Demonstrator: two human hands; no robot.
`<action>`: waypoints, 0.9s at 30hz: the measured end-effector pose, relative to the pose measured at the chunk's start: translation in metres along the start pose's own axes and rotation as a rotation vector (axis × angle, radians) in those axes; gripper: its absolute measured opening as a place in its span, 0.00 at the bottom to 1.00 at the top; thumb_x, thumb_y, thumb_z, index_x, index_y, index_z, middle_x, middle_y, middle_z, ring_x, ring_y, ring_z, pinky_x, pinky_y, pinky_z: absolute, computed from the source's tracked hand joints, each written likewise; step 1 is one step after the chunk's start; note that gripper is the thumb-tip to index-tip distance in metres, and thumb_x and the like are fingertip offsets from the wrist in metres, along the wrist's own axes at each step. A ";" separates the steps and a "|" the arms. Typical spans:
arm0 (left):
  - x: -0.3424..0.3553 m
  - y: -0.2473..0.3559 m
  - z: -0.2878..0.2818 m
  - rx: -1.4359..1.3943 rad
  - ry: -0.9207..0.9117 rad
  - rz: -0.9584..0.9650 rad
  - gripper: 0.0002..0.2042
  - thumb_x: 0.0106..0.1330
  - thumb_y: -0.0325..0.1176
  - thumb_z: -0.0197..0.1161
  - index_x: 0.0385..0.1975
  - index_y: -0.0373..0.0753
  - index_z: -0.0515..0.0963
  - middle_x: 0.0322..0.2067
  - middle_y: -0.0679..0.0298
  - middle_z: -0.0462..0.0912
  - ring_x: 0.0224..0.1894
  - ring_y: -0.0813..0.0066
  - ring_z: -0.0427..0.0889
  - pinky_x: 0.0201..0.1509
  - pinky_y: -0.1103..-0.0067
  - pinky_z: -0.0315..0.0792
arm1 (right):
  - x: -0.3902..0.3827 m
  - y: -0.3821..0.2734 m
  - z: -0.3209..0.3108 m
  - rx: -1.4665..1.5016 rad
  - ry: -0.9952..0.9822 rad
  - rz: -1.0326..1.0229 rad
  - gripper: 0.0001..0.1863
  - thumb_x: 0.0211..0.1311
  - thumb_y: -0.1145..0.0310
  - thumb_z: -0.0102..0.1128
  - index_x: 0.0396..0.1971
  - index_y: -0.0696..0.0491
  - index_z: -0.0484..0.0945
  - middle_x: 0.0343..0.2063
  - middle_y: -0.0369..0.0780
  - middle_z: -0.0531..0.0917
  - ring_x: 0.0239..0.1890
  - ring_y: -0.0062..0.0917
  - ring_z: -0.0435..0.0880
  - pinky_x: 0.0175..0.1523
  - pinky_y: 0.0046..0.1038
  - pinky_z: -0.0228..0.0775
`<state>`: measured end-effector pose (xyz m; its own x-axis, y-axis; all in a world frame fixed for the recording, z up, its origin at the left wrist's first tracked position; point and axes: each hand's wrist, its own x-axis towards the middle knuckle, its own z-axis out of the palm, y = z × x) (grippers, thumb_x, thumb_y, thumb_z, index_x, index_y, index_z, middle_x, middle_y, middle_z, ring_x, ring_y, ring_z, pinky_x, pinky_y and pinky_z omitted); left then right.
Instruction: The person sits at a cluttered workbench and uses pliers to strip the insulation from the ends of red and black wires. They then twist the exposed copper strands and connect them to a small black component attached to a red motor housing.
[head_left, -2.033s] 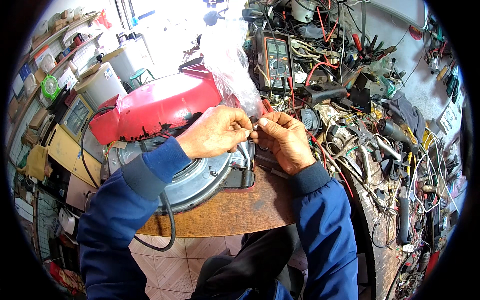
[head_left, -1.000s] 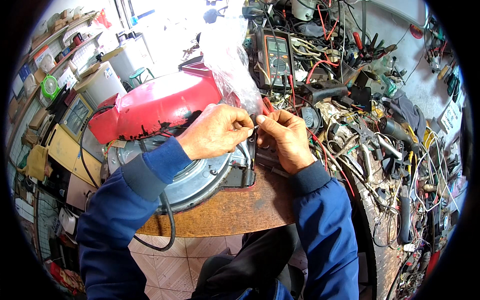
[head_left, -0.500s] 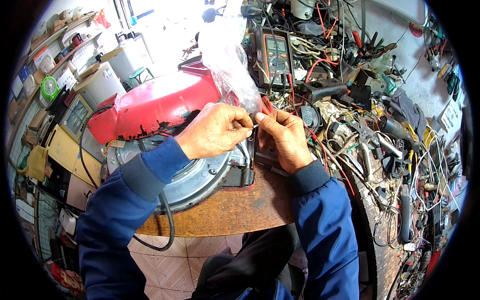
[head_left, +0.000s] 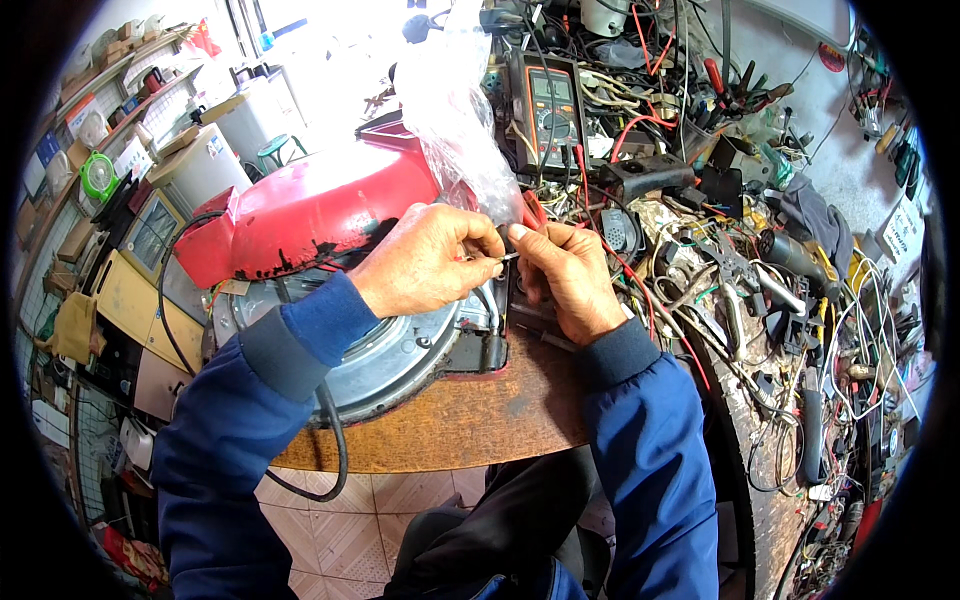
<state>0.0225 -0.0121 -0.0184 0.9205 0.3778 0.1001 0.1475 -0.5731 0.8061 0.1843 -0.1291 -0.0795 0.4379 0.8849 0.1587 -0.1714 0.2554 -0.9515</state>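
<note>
My left hand and my right hand meet fingertip to fingertip over the right end of a red-cased machine. Each is closed in a pinch. Between them shows a thin pale piece, too small to name; most of it is hidden by the fingers. The machine's red housing is scuffed, with black smears along its lower edge. Below it is a round grey metal base, partly covered by my left forearm. Crumpled clear plastic hangs over the housing's right end, just beyond my hands.
A multimeter with red leads stands behind my right hand. Tangled wires, tools and parts crowd the bench on the right. A black cable loops over the wooden table's front edge. Shelves line the left side.
Both hands stay in nearly the same place, still pinched together. The thin piece between the fingertips shows slightly more clearly; the machine has not moved.
</note>
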 end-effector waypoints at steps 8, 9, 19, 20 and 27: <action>0.001 -0.005 0.001 -0.001 0.001 0.023 0.07 0.70 0.24 0.67 0.43 0.29 0.83 0.30 0.65 0.83 0.26 0.84 0.80 0.30 0.82 0.75 | -0.001 0.001 -0.001 -0.035 -0.032 0.041 0.25 0.74 0.53 0.63 0.17 0.51 0.77 0.12 0.30 0.72 0.14 0.11 0.64 0.19 0.21 0.51; 0.001 -0.005 0.001 -0.002 0.000 0.021 0.07 0.70 0.24 0.67 0.42 0.28 0.83 0.30 0.65 0.83 0.26 0.84 0.79 0.30 0.82 0.75 | -0.001 0.001 -0.001 -0.035 -0.031 0.046 0.25 0.75 0.53 0.63 0.18 0.51 0.77 0.12 0.30 0.72 0.14 0.11 0.64 0.19 0.21 0.50; 0.000 -0.001 -0.002 0.041 0.024 -0.017 0.06 0.68 0.25 0.68 0.40 0.29 0.84 0.28 0.65 0.83 0.27 0.84 0.80 0.31 0.82 0.75 | -0.002 0.000 -0.005 0.157 -0.123 0.008 0.08 0.67 0.71 0.66 0.37 0.60 0.81 0.30 0.39 0.85 0.27 0.22 0.84 0.35 0.24 0.78; 0.001 -0.003 -0.002 0.061 0.025 0.001 0.06 0.67 0.24 0.68 0.39 0.30 0.84 0.27 0.65 0.83 0.27 0.84 0.80 0.32 0.81 0.75 | -0.001 0.001 -0.006 0.166 -0.123 0.016 0.07 0.67 0.72 0.66 0.38 0.61 0.82 0.31 0.40 0.86 0.28 0.23 0.85 0.36 0.25 0.79; 0.000 -0.008 -0.005 0.187 0.061 0.117 0.04 0.64 0.24 0.69 0.34 0.29 0.86 0.26 0.64 0.85 0.28 0.82 0.81 0.34 0.80 0.76 | -0.005 -0.008 -0.006 0.208 -0.131 0.099 0.06 0.67 0.75 0.66 0.39 0.63 0.82 0.32 0.43 0.88 0.29 0.25 0.86 0.37 0.26 0.81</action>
<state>0.0198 -0.0037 -0.0224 0.9123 0.3412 0.2265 0.1108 -0.7381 0.6656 0.1885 -0.1376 -0.0742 0.2937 0.9492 0.1128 -0.3912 0.2271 -0.8918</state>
